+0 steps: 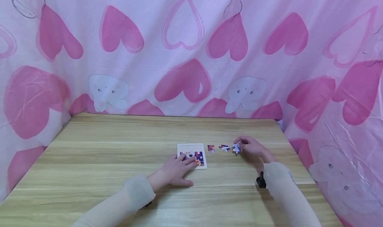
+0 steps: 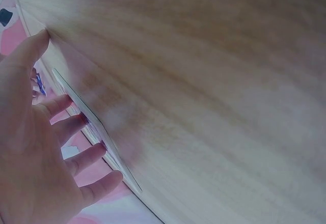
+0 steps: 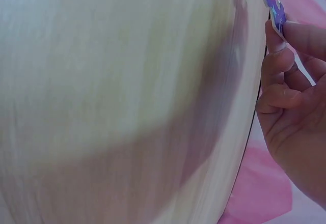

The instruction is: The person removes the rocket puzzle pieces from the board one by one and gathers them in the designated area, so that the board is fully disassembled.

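Note:
A white-bordered puzzle tray (image 1: 191, 146) lies on the wooden table, its lower part filled with dark blue and red pieces. My left hand (image 1: 176, 169) rests over the tray with fingers spread, fingertips on the pieces; the left wrist view shows straight fingers (image 2: 84, 158) along the tray's edge. Right of the tray, my right hand (image 1: 251, 146) pinches a blue-and-white puzzle piece (image 1: 236, 148) between thumb and finger. In the right wrist view that piece (image 3: 277, 14) is tilted, its printed side showing, and the other fingers are curled.
Two loose puzzle pieces lie between the tray and my right hand: a red one (image 1: 211, 148) and a dark blue and white one (image 1: 224, 148). A pink curtain with hearts (image 1: 182, 84) hangs behind the table (image 1: 119, 173) and along its sides.

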A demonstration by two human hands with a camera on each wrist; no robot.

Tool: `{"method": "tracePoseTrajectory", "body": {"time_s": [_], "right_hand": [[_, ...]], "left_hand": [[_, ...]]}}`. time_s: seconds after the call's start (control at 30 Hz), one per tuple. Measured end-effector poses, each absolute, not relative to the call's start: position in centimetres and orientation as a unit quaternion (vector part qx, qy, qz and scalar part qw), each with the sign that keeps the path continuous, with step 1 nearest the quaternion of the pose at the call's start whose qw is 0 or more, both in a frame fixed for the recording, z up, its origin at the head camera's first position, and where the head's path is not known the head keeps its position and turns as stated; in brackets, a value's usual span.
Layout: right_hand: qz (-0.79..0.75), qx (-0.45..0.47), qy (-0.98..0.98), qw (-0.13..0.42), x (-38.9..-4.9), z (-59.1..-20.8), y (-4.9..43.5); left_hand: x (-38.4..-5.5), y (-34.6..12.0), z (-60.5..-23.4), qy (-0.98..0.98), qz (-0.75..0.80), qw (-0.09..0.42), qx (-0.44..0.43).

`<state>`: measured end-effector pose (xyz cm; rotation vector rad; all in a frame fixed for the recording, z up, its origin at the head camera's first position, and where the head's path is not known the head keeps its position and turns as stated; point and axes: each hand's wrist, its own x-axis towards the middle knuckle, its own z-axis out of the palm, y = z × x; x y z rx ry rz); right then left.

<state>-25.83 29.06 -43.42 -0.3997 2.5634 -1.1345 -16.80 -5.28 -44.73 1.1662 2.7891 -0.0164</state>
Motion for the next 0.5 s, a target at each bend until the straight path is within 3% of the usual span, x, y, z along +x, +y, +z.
{"method": "tracePoseTrajectory", "body": {"time_s": [0.5], "right_hand": [[-0.415,-0.121,0.89,0.146,-26.0,-44.5,30.6]], "left_hand": [[-16.8,-5.3,-44.6,0.922,0.003,0.063,0.382]]}}
